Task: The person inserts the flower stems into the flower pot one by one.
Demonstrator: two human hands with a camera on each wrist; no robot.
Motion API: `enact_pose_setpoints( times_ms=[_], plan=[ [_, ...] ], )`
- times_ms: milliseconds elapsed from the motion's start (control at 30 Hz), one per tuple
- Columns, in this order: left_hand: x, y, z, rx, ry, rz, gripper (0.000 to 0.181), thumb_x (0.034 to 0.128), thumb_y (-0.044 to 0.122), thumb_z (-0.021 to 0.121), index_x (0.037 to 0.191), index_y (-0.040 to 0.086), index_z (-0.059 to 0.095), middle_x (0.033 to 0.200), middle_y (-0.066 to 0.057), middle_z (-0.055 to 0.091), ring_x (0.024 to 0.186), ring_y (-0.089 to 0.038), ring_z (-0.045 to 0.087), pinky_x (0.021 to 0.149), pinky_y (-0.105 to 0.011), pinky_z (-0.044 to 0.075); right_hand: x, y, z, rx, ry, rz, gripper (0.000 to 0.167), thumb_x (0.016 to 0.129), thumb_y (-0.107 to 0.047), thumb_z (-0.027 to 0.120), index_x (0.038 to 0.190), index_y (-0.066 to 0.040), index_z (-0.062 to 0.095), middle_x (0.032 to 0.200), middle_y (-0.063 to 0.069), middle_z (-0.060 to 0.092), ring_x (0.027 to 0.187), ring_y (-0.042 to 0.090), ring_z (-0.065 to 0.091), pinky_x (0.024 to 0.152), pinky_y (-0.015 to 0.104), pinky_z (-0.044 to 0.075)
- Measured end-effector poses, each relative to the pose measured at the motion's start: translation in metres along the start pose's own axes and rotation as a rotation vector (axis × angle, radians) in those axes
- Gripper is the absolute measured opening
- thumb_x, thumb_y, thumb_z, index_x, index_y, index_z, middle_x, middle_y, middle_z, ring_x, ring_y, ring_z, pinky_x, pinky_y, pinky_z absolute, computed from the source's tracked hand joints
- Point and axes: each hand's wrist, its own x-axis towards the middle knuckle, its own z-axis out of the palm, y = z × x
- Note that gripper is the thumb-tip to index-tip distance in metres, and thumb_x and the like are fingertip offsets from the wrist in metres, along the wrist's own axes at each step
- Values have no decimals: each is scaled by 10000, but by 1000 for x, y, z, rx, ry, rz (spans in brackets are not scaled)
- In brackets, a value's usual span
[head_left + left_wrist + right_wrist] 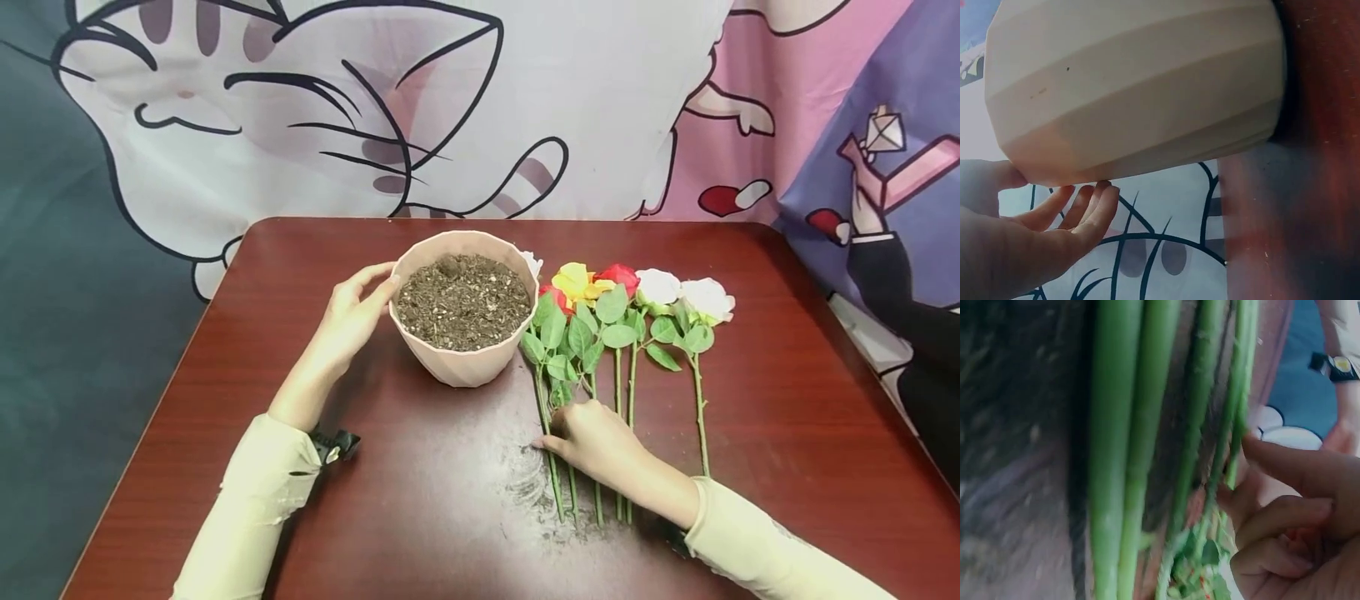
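A pale pink faceted pot full of dark soil stands on the table. My left hand rests on its left side near the rim; in the left wrist view the fingertips of that hand touch the pot wall. Right of the pot lie several roses, red, yellow and white, stems toward me. Over the left stems is my right hand. The right wrist view shows the thumb and index finger of this hand at a thin green stem, other fingers curled; whether they pinch it is unclear.
The dark red table has loose soil smudges near the stem ends. One white rose's stem lies apart at the right. Behind the table hangs a printed cloth with cartoon figures.
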Motion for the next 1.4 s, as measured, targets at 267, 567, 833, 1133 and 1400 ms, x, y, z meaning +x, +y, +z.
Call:
enact_pose_setpoints(
  times_ms=[267,567,833,1133,1400],
  plan=[
    [11,2,1,-82,-26,-63,423,978,264,488,1339,43,492,1220,-170,540,948,-108,557,739,-226,532,14,4,1,179,-108,113,171,800,-155,718,699,-89,598,542,-21,555,472,94,500,512,255,436],
    [8,2,0,-137,0,-115,400,974,272,492,1326,82,510,1092,-64,542,871,-72,536,654,-220,527,2,19,-21,538,-243,63,199,897,-195,631,788,-66,524,548,-21,581,492,190,611,474,243,444],
    [12,-1,0,-207,-38,-135,384,964,256,508,1301,72,516,1078,-23,542,952,-92,523,708,-276,518,-8,28,-44,690,-222,-49,210,914,-201,609,810,-56,498,579,-6,603,513,226,604,429,237,408],
    [12,-4,-5,-225,-66,-167,394,971,239,494,1325,64,493,1254,-89,503,1104,-150,478,799,-369,519,0,29,-71,584,-66,-189,121,909,-104,604,821,-106,522,623,-84,630,569,106,627,462,250,450],
    [12,-3,-3,-253,-77,-154,382,968,226,500,1315,65,502,1263,-96,502,1127,-165,486,852,-434,502,22,26,-109,750,75,-280,54,912,48,533,877,20,504,673,16,650,581,140,628,544,244,496]
  ],
)
